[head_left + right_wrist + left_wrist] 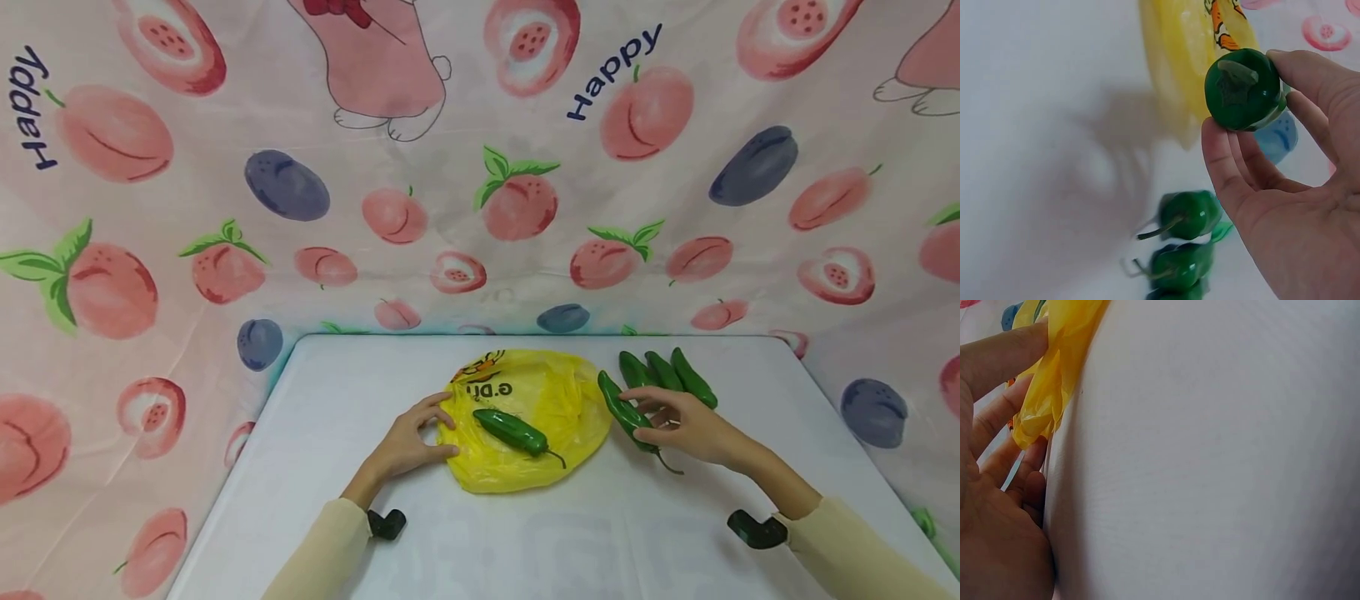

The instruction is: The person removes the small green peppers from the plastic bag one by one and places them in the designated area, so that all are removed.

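A crinkled yellow plastic bag (577,400) lies flat on the table, with one green chili pepper (510,431) on top of it. My left hand (412,433) holds the bag's left edge, thumb towards me and fingers farther back; the left wrist view shows its folds (1060,381) between them. Just off the bag's right side, my right hand (686,425) grips another green chili pepper (622,408) between thumb and fingers, stem towards me. In the right wrist view this pepper (1241,94) is seen end-on, raised over the table.
Three more green chili peppers (693,379) lie side by side at the back right, behind my right hand. The white table (360,375) ends at a fruit-patterned cloth (450,125) hanging behind and along the sides.
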Demonstrator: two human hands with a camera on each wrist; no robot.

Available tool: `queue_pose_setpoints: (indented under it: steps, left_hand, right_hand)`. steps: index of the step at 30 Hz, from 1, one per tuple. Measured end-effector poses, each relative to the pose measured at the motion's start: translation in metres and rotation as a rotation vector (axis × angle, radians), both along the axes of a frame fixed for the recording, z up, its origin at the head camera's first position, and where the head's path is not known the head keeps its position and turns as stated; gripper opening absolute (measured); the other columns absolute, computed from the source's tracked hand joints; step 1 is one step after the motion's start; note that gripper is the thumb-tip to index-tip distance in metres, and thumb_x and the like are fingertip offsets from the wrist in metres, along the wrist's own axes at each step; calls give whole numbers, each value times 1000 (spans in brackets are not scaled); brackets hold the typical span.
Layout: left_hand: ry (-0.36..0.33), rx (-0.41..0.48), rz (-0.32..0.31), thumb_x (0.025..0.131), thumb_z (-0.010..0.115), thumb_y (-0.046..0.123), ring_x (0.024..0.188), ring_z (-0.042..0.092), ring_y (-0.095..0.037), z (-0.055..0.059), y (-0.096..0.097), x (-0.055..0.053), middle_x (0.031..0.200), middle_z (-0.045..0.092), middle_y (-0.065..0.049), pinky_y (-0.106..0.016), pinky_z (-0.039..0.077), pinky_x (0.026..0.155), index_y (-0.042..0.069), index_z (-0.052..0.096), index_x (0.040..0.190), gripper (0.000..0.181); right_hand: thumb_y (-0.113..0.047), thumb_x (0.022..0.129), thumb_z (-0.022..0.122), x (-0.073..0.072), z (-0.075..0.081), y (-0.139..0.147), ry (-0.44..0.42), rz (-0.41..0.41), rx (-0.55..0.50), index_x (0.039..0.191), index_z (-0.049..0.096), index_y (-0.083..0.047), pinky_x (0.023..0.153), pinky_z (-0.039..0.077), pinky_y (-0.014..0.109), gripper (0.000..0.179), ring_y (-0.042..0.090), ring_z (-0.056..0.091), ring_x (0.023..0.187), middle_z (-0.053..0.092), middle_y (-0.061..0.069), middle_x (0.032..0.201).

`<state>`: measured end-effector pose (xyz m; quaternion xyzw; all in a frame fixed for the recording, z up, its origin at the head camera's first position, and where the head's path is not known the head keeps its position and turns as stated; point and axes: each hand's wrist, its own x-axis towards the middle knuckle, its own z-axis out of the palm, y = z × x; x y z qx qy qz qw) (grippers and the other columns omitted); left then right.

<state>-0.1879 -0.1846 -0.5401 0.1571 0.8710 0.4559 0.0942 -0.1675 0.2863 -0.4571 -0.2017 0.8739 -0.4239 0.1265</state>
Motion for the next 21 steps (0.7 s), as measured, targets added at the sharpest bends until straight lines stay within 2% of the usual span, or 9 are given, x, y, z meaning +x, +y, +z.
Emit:
queue_pose_setpoints:
  steps: [7, 14, 21]
  left_hand:
    - [4, 8, -15, 81, 89, 33, 152, 30, -26, 3, 0, 2, 160, 41, 9, -57, 30, 120, 28, 69, 99, 28]
    - [-17, 14, 7, 80, 90, 35, 152, 30, -24, 3, -1, 2, 159, 42, 13, -59, 26, 121, 31, 69, 99, 28]
    - [-14, 25, 2, 80, 90, 35, 152, 30, -24, 1, 0, 0, 159, 42, 13, -60, 25, 121, 32, 69, 99, 29]
  right_hand:
    - [-26, 92, 79, 15, -15, 13, -44, -92, -4, 142, 58, -15, 78, 59, 27, 56, 23, 66, 96, 64, 16, 126]
    - [-29, 91, 80, 25, -30, 20, -73, -171, -16, 142, 58, -15, 80, 58, 27, 57, 26, 67, 104, 61, 19, 133]
    - [-30, 92, 79, 32, -36, 23, -114, -212, -28, 143, 58, -12, 78, 59, 27, 58, 27, 65, 108, 58, 20, 139]
